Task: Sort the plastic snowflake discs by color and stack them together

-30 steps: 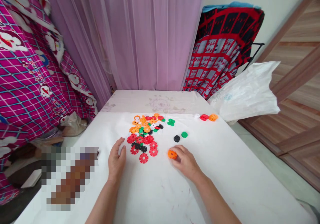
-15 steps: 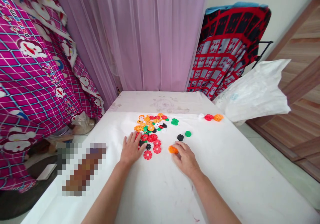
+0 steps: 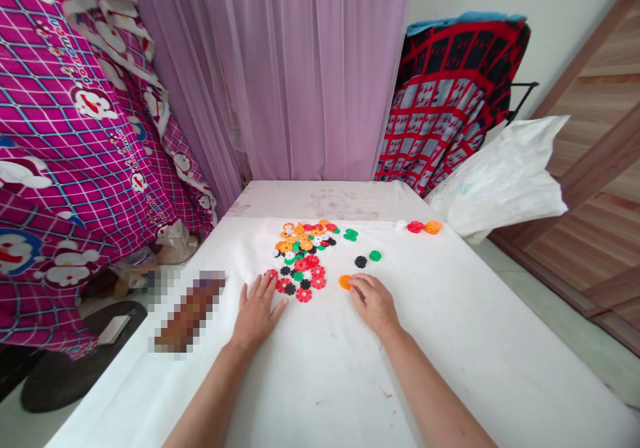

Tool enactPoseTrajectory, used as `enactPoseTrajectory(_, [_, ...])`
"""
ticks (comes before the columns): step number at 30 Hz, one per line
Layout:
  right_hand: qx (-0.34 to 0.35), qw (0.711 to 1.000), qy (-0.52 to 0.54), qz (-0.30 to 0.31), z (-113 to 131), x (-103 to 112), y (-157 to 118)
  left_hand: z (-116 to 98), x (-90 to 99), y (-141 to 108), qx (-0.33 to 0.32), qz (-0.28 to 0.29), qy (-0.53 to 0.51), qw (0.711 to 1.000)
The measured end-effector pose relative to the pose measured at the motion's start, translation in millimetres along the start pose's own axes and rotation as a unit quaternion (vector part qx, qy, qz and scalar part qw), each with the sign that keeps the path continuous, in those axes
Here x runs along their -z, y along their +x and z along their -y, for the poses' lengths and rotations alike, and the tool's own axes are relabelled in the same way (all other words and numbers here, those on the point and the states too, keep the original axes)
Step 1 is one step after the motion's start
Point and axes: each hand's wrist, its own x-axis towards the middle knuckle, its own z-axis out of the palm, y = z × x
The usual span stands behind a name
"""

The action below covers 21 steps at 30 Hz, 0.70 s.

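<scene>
My left hand (image 3: 259,309) lies flat with spread fingers on the white-covered table (image 3: 320,395), its fingertips at a red disc (image 3: 271,275) on the near left side of a pile of flower-shaped plastic discs (image 3: 300,245) in red, orange, green, black and white. To the right, my right hand (image 3: 373,299) has its fingertips closed on the edge of an orange disc (image 3: 345,282). Beyond that hand lie a black disc (image 3: 361,261) and a green disc (image 3: 375,256). Green discs (image 3: 351,235) sit just right of the pile.
At the table's far right are a white piece (image 3: 401,224), a red cluster (image 3: 415,227) and an orange cluster (image 3: 433,227). A white plastic bag (image 3: 495,178) stands beyond the right edge. A blurred brown patch (image 3: 189,315) is on the left.
My left hand has drawn back from the pile toward me, uncovering black and red discs. My right hand stays at the orange disc, which now shows flatter. The view has shifted slightly.
</scene>
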Motion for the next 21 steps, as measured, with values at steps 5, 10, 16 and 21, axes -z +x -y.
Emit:
enactPoseTrajectory(5, [0.013,0.999,-0.029,-0.003,18,0,0,-3,2.8,-9,-0.019,0.02,-0.015,1.0])
enactPoseTrajectory(10, [0.041,0.998,-0.022,0.046,65,-22,18,-8,7.8,-12,-0.046,0.011,-0.049,0.998])
enactPoseTrajectory(16, [0.009,0.992,-0.047,0.113,95,-45,37,-9,8.4,-11,-0.035,-0.011,-0.044,0.998])
enactPoseTrajectory(21, [-0.028,0.992,-0.034,0.116,97,-56,37,-18,3.6,-1,-0.051,-0.019,-0.019,0.998])
